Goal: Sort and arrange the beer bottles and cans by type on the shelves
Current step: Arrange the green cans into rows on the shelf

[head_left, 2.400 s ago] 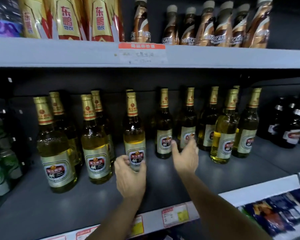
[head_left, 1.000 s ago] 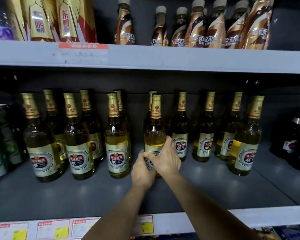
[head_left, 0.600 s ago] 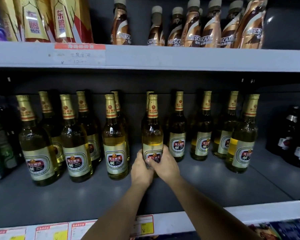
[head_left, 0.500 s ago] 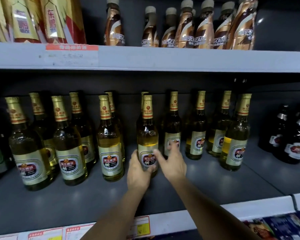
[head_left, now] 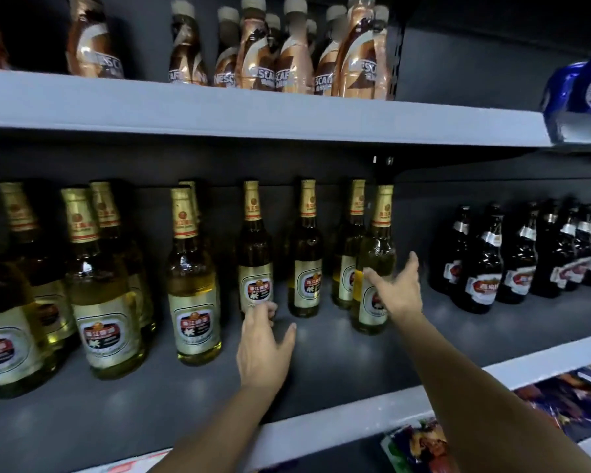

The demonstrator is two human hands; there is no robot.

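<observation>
- Right hand (head_left: 398, 290) spread wide, thumb and fingers apart, reaching at the front-right gold-capped bottle (head_left: 372, 268); just in front of its label, contact not clear, nothing gripped.
- Left hand (head_left: 263, 349) lower on the middle shelf (head_left: 321, 356), fingers loosely bent near the base of the next bottle back (head_left: 255, 264), thumb out to the side; holding nothing, touch at the fingertips impossible to confirm.
- Probably poised this way to pull the back bottles forward and square the row: each hand lined up with its own bottle.
- Pale beer bottles standing upright in loose rows from left to centre, labels facing out.
- Dark bottles (head_left: 485, 268) grouped apart at the right, well clear of both hands.
- Brown coffee bottles (head_left: 287, 52) on the shelf above, untouched.
</observation>
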